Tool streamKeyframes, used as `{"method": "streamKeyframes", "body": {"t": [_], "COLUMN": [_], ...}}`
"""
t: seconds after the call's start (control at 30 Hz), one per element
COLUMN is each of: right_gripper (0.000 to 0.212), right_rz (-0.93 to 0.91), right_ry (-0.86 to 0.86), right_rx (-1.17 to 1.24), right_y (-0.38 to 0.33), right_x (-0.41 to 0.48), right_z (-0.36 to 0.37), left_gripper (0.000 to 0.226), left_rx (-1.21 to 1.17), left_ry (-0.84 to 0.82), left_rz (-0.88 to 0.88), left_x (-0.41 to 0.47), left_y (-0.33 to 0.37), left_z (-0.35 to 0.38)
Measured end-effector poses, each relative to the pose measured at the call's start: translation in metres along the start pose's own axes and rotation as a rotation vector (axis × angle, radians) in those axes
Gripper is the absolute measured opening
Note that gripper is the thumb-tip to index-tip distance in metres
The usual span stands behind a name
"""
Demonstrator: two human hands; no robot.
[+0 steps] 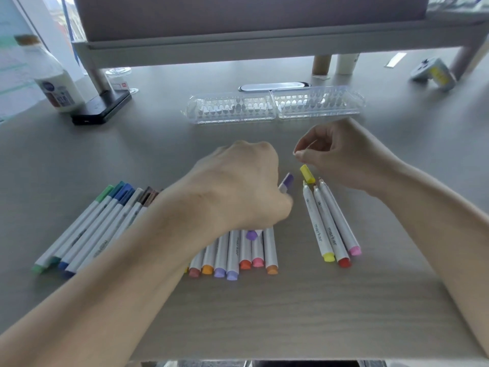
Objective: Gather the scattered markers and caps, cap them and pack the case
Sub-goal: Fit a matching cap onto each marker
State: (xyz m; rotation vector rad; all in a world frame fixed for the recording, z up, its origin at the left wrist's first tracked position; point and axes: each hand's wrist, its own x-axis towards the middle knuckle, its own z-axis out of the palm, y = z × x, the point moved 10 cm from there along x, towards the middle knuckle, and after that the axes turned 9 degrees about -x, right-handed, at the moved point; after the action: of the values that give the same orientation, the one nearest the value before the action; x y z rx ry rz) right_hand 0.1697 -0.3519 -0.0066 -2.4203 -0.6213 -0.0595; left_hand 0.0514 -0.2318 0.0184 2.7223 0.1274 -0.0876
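**Soft daylight, smeared edges**

Cool, even daylight comes in from the window [50, 11] at far left. Shadows on the surface [264, 313] are faint, with pale glare across its far end. The clear case [275, 104] glints. The bottle [53, 80] bends and blurs at the edge. Motion smears the marker [287, 181] in the left grip [238, 186].

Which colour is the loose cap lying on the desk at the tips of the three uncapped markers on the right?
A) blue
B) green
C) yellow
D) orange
C: the yellow cap lies at the bare tips of the three uncapped markers, just below the right hand; the left hand grips a purple-capped marker.
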Motion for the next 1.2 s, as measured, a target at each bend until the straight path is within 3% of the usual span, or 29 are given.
{"method": "streamKeyframes", "body": {"t": [0.3, 0.7, 0.9, 1.2], "right_gripper": [0.006, 0.01, 0.004, 0.009], "right_rz": [-0.007, -0.012, -0.024, -0.031], "right_ry": [-0.061, -0.043, -0.032, -0.019], "right_rx": [-0.125, -0.173, -0.185, -0.18], "right_y": [-0.005, -0.007, -0.009, -0.01], "right_x": [-0.006, -0.008, -0.008, -0.007], "right_z": [0.004, 0.003, 0.001, 0.001], "left_gripper": [0.04, 0.02, 0.032, 0.029], "left_rx": [0.001, 0.021, -0.117, -0.045], "left_ry": [0.028, -0.056, 0.014, -0.045], "left_rz": [0.03, 0.037, 0.14, 0.068], "left_x": [0.007, 0.011, 0.01, 0.011], "left_y": [0.018, 0.002, 0.031, 0.021], "left_z": [0.012, 0.019, 0.021, 0.025]}}
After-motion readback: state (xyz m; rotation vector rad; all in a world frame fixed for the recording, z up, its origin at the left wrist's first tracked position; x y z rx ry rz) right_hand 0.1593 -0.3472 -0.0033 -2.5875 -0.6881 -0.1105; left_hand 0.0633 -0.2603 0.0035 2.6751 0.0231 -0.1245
